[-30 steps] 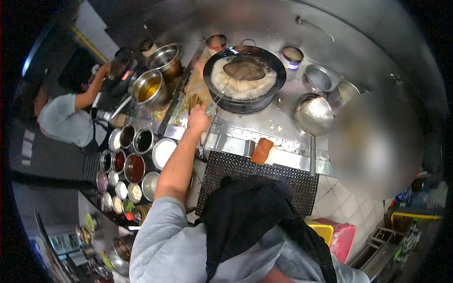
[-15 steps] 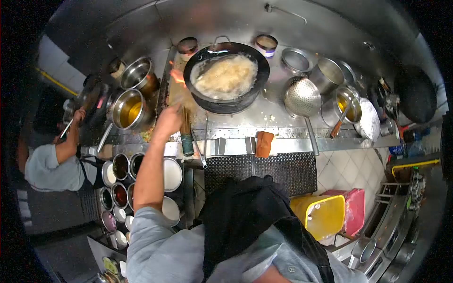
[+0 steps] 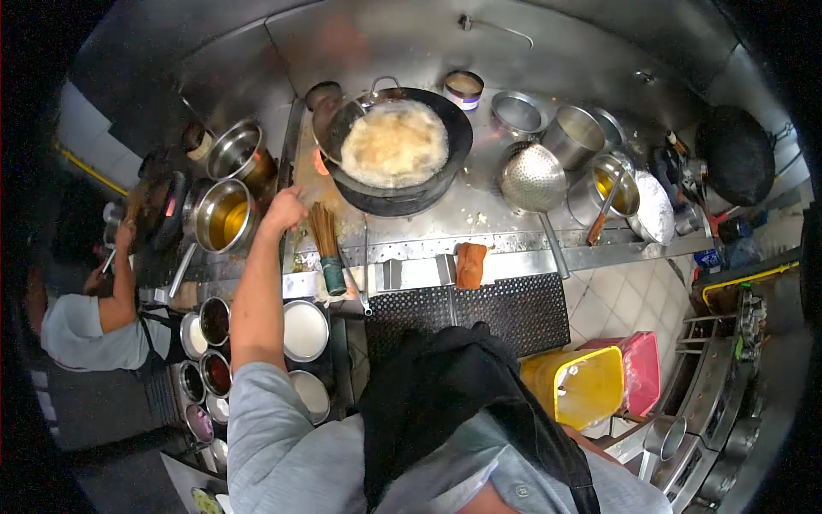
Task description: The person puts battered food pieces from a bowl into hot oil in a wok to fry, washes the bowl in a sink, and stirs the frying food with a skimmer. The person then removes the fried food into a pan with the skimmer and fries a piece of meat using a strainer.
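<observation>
Strainer (image 3: pixel 336 128): mesh head over the left rim of the wok (image 3: pixel 461 133), partly blurred. Its long axis, so far as it can be traced, slants from that rim toward the near left of the wok, in line with the left hand (image 3: pixel 285 210). From the hand, the head lies ahead and to the right. Left hand is the nearer; the right hand is out of view.

Left hand: near left of the wok, apart from it, above the counter (image 3: pixel 454 223). Arm reaches forward, almost straight. Fingers curled closed, judged to be around the strainer's handle; the handle itself is too blurred to confirm.

Wok: pale food (image 3: pixel 394 144) in foaming liquid fills the middle. An orange glow shows at the left side, under the rim.

Surroundings, relative to the wok:
- Brush (image 3: pixel 328 248), near left, just beside the hand, bristles pointing away from the person.
- Saucepan (image 3: pixel 214 194), left, yellow liquid inside.
- Ladle (image 3: pixel 533 178), right, perforated bowl, handle toward the person.
- Cloth (image 3: pixel 471 265), near right, on the counter's front edge.
- Co-worker (image 3: pixel 90 330), far left, well apart.
</observation>
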A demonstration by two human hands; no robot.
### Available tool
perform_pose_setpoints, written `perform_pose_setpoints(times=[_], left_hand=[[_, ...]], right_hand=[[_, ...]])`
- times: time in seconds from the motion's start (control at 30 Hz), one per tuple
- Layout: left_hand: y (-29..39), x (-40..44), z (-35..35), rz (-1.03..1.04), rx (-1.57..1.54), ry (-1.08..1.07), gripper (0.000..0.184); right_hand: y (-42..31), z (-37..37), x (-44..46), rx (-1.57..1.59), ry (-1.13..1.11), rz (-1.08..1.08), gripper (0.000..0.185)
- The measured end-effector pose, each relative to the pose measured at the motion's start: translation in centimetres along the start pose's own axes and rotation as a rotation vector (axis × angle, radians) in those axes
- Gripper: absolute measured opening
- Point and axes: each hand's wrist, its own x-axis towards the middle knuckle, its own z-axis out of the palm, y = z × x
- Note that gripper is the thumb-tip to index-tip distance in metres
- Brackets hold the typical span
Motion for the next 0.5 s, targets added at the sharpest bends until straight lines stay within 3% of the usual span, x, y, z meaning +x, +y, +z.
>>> perform_pose_setpoints(times=[0.07, 0.13, 0.2, 0.4, 0.5], left_hand=[[2.7, -2.2, -0.2, -0.124, -0.276, -0.274, 0.057], [3.0, -2.3, 0.9, -0.105, -0.279, -0.266, 0.048], [2.5, -1.3, 2.4, -0.209, -0.482, -0.391, 0.038], [3.4, -3.9, 5.0, -0.185, -0.568, -0.432, 0.037], [3.0, -4.6, 7.1, -0.251, -0.8, -0.376, 0.036]], right_hand=[[0.5, 0.3, -0.4, -0.004, 0.001, -0.004, 0.04], [1.0, 0.5, -0.5, -0.019, -0.003, -0.019, 0.04], [1.9, 0.6, -0.5, -0.04, -0.005, -0.04, 0.04], [6.6, -0.5, 0.0, -0.236, -0.077, -0.198, 0.041], [9.4, -1.7, 0.9, -0.399, -0.156, -0.364, 0.041]])
